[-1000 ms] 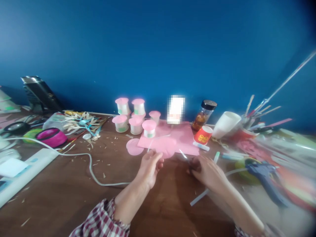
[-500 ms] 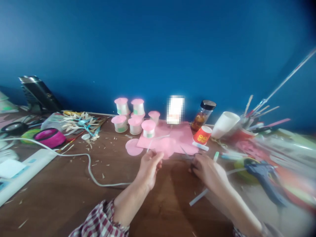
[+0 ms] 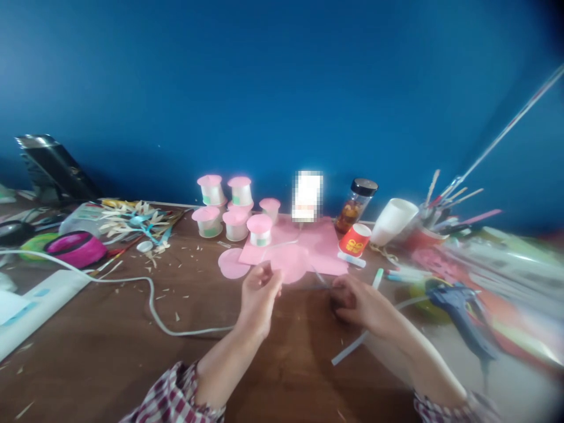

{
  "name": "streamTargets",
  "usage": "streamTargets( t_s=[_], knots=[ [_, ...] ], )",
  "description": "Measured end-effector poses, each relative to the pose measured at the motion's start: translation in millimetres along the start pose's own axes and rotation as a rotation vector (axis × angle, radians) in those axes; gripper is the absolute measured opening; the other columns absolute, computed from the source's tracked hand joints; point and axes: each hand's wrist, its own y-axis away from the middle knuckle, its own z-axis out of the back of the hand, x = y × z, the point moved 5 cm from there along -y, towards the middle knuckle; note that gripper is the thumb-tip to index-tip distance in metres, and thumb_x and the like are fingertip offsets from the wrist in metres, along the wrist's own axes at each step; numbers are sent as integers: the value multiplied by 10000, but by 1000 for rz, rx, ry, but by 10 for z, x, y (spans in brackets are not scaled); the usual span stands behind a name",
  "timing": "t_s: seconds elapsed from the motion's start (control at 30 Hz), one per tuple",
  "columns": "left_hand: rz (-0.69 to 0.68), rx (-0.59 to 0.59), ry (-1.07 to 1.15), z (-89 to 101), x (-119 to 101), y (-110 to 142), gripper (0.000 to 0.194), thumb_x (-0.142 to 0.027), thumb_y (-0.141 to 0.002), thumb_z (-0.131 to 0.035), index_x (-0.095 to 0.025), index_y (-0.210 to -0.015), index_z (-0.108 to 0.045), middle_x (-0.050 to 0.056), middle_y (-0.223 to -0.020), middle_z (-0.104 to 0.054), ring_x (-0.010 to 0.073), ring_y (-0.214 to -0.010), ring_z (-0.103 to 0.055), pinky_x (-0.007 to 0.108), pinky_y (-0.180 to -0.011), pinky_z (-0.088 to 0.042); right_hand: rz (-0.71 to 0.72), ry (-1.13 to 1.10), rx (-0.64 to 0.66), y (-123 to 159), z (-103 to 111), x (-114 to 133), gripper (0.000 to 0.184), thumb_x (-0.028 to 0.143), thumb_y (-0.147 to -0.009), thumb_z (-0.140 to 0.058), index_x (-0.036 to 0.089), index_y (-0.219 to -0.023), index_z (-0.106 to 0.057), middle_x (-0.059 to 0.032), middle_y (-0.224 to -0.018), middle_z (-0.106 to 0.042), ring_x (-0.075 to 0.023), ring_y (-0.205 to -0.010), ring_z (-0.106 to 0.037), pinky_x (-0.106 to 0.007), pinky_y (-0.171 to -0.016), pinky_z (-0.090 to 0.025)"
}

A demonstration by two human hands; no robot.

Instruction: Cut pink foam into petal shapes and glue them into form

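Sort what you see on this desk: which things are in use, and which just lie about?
In use: left hand pinching pink paper round; right hand with a thin tool, blurred.

Lying about: pink-topped cups, red cup, glass jar, blue glue gun, white cable.

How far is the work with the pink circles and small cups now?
Seven cups at the back already wear pink tops. The left hand holds a pink circle; the right hand grips a thin tool, blurred. Another circle and the pink sheet lie unused.

Round pink paper disc [image 3: 291, 262], flat (edge raised off the wooden table), thin scissors [image 3: 321, 279] just beside it
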Motion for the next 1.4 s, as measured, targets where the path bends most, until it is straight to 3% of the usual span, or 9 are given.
streamTargets(
  t_s=[0.17,0.37,0.47,0.57,0.8,0.9,1.0,1.13,1.4],
  knots=[
    [-97,-25,-27,17,-8,3,197,-273,-681,-719,-184,-744,-555,-59,-583,-497,63,-501,-418,183,-498,-334,26,24,-32,-19,7,33,13,219,-759,-571,213,-765,-582,32,-624,-593,-164,-609,-555,-250,-553,-322],
    [-383,-38,-278,7,-187,153,84,-256,-693,-702,-209,-731,-644,4,-662,-579,127,-590,-485,226,-597,-401,72,-276,-103,37,-108,303,234,373,-818,-608,188,-956,-642,-24,-717,-655,-188,-637,-584,-284,-597,-419],
    [-487,112,-385,-79,-253,304,34,-218,-674,-704,-242,-697,-705,45,-720,-640,181,-673,-542,272,-695,-432,190,-703,0,127,-274,594,444,454,-760,-689,181,-1100,-604,-81,-962,-673,-225,-850,-619,-303,-722,-482],
    [-558,278,-458,-157,-264,413,141,-182,-692,-689,-279,-775,-747,76,-813,-685,233,-799,-594,314,-788,-433,170,-1034,64,189,-391,759,472,504,-769,-674,177,-1099,-592,-83,-976,-678,-241,-933,-620,-323,-788,-493],
    [-755,485,-701,-300,-248,469,291,-164,-809,-575,-272,-1047,-702,101,-1010,-683,246,-970,-599,331,-877,-418,-107,-1200,-82,115,-389,545,343,508,-784,-658,165,-804,-647,-14,-711,-625,-167,-698,-576,-277,-667,-462],
    [-606,397,-577,-273,-241,382,201,-245,-795,-618,-238,-978,-700,97,-978,-670,204,-826,-612,284,-733,-464,-129,-1085,-117,60,-286,427,379,526,-776,-650,149,-742,-647,4,-606,-566,-135,-586,-509,-246,-556,-407],
    [-234,256,-369,-186,-128,230,234,-366,-802,-609,-202,-957,-673,56,-791,-640,124,-575,-523,227,-509,-398,-88,-886,-49,29,-198,362,422,536,-803,-607,127,-718,-666,-3,-573,-549,-121,-541,-471,-240,-512,-367],
    [198,425,-181,-231,78,172,316,-450,-752,-645,-161,-877,-671,-18,-577,-504,72,-468,-378,188,-417,-254,-21,-711,114,46,-189,367,427,518,-835,-567,123,-706,-665,-17,-574,-570,-129,-540,-499,-244,-507,-391],
    [325,368,-97,-193,189,152,215,-313,-676,-741,-140,-730,-626,-34,-567,-522,43,-477,-389,167,-438,-255,15,-771,116,33,-208,433,287,420,-786,-669,139,-843,-643,2,-660,-591,-113,-565,-509,-220,-514,-403]
  ],
)
